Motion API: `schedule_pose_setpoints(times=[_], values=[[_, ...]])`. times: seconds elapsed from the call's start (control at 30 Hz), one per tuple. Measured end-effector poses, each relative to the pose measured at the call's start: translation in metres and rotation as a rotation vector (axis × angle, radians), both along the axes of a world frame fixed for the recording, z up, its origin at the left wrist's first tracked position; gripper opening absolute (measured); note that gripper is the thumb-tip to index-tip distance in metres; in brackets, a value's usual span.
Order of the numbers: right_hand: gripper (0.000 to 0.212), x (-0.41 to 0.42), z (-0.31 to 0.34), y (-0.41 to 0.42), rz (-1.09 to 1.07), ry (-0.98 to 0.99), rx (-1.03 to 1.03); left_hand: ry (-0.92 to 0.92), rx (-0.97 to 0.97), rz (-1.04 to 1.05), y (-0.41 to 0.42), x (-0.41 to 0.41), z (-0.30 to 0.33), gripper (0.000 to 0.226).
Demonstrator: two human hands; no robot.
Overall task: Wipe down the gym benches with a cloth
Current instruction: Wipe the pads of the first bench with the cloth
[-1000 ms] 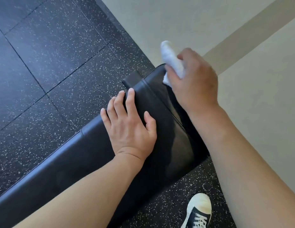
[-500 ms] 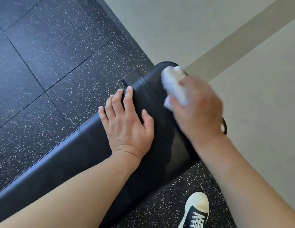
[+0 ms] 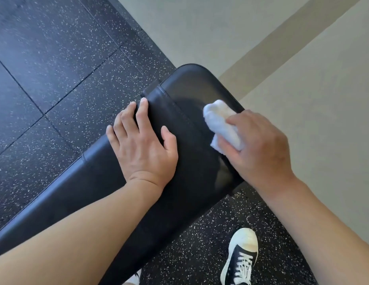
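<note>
A black padded gym bench (image 3: 192, 95) runs from the lower left up to a rounded end near the wall. My left hand (image 3: 142, 145) lies flat on the pad with fingers spread, its fingertips over the far edge. My right hand (image 3: 259, 149) grips a bunched white cloth (image 3: 222, 124) and presses it on the pad's right edge, a little back from the rounded end. A seam crosses the pad between the two hands.
Black speckled rubber floor tiles (image 3: 66, 83) surround the bench. A beige wall (image 3: 313, 89) with a darker stripe stands right behind the bench's end. My black and white sneaker (image 3: 241, 256) stands on the floor to the right of the bench.
My right hand has drawn the cloth from the bench's far rounded end back along the right edge toward me. My left hand has stayed flat on the pad.
</note>
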State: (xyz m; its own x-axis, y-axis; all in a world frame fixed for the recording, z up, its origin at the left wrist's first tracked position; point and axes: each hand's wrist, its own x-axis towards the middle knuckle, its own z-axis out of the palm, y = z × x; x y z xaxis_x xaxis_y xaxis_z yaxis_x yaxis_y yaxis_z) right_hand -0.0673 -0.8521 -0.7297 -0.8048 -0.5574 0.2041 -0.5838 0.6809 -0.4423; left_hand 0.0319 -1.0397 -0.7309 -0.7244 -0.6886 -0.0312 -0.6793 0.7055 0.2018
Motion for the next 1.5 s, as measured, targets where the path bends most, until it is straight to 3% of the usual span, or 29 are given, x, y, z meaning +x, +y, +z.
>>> schedule_pose_setpoints(times=[0.1,0.13,0.27,0.33,0.53,0.7,0.9,1.23,1.43,1.5], values=[[0.018,-0.014,-0.002,0.016,-0.353,-0.225,-0.147,0.003,-0.011,0.005,0.0,0.0,-0.001,0.071],[0.018,-0.009,-0.001,0.013,-0.367,-0.191,-0.132,0.004,-0.01,0.003,0.0,0.0,-0.001,0.071],[0.021,0.032,0.0,-0.01,-0.043,0.012,-0.01,0.002,-0.009,-0.002,0.0,0.0,-0.001,0.07],[0.019,0.03,-0.001,-0.007,0.016,0.048,-0.024,0.006,-0.006,0.0,0.0,0.001,-0.001,0.069],[0.02,0.004,0.002,-0.003,-0.282,-0.078,-0.056,0.012,0.004,0.007,0.001,-0.001,0.0,0.07],[0.019,0.022,0.009,-0.011,0.087,-0.044,0.053,0.007,0.026,0.012,0.0,0.001,0.002,0.071],[0.02,-0.029,0.011,-0.026,-0.16,-0.186,0.026,-0.006,0.056,0.013,-0.002,0.0,0.004,0.073],[0.02,-0.043,0.012,-0.153,0.128,-0.04,0.19,-0.02,0.115,-0.019,-0.008,0.003,0.002,0.074],[0.031,-0.067,0.013,-0.183,0.36,0.015,0.33,-0.001,0.13,-0.023,-0.009,0.003,-0.001,0.077],[0.036,-0.089,0.013,-0.185,0.331,-0.043,0.403,0.001,0.135,-0.021,-0.009,0.004,-0.002,0.078]])
